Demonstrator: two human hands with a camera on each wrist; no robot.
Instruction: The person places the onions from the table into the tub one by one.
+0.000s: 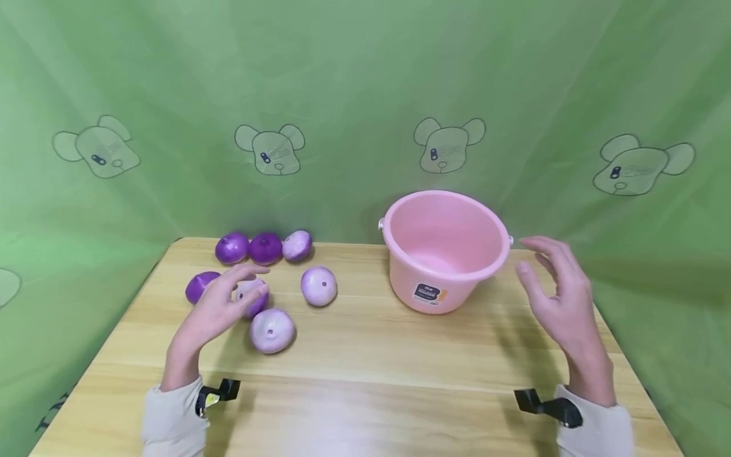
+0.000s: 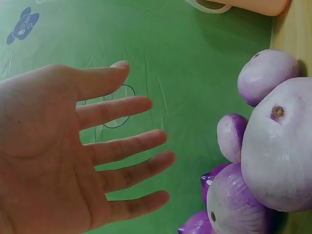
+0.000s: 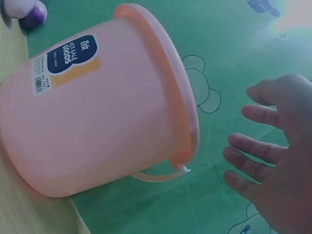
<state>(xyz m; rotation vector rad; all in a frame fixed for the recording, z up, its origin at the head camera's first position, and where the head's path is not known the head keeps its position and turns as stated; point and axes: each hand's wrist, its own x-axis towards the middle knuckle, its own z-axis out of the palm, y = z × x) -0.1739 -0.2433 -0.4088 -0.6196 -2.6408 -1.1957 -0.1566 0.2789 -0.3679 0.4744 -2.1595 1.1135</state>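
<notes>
Several purple and white onions (image 1: 272,331) lie on the left half of the wooden table. My left hand (image 1: 219,304) hovers over them with fingers spread and nothing held, partly hiding one onion (image 1: 255,299); the left wrist view shows its bare palm and a large pale onion (image 2: 280,146) to the right. A pink bucket (image 1: 419,279) stands upright at the back, right of centre, with a label on its front. To the right of the bucket, my right hand (image 1: 562,295) is held in the air, fingers loosely bent, apart from the rim. The right wrist view shows the bucket handle (image 3: 156,178) hanging down behind.
A green cloth (image 1: 354,76) with mouse-like drawings surrounds the table at the back and sides. The wooden tabletop (image 1: 365,381) extends in front of the onions and bucket. Each wrist carries a black strap mount (image 1: 551,408).
</notes>
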